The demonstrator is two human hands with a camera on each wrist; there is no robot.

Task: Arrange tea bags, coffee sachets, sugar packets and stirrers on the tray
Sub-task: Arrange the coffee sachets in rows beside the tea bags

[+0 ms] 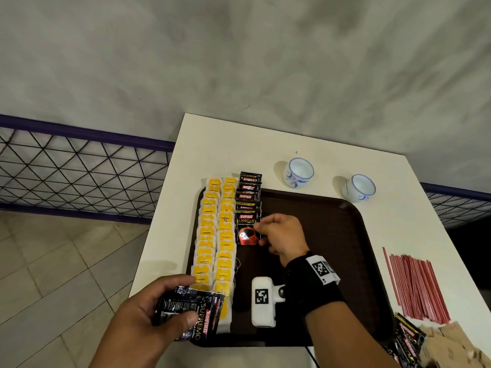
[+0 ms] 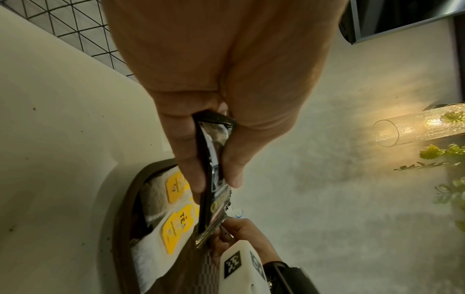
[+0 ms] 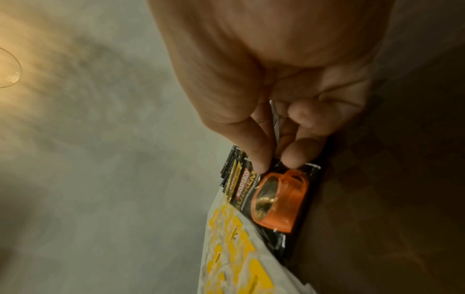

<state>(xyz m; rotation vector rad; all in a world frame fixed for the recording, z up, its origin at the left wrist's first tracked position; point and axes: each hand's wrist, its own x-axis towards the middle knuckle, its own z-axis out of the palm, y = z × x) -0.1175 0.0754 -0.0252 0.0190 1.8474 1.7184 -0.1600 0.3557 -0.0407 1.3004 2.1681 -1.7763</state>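
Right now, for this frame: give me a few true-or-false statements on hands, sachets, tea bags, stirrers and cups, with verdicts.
1. The left hand holds a stack of sachets. True.
2. The stirrers lie on the tray. False: they lie on the table, right of the tray.
3. The right hand touches the nearest laid sachet. True.
4. The tea bags form one row. False: two rows, side by side.
5. Two cups stand on the tray. False: both stand on the table beyond it.

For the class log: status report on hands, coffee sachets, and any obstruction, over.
Left hand grips spare coffee sachets. Right hand pinches the nearest sachet in the tray row. Nothing blocking.
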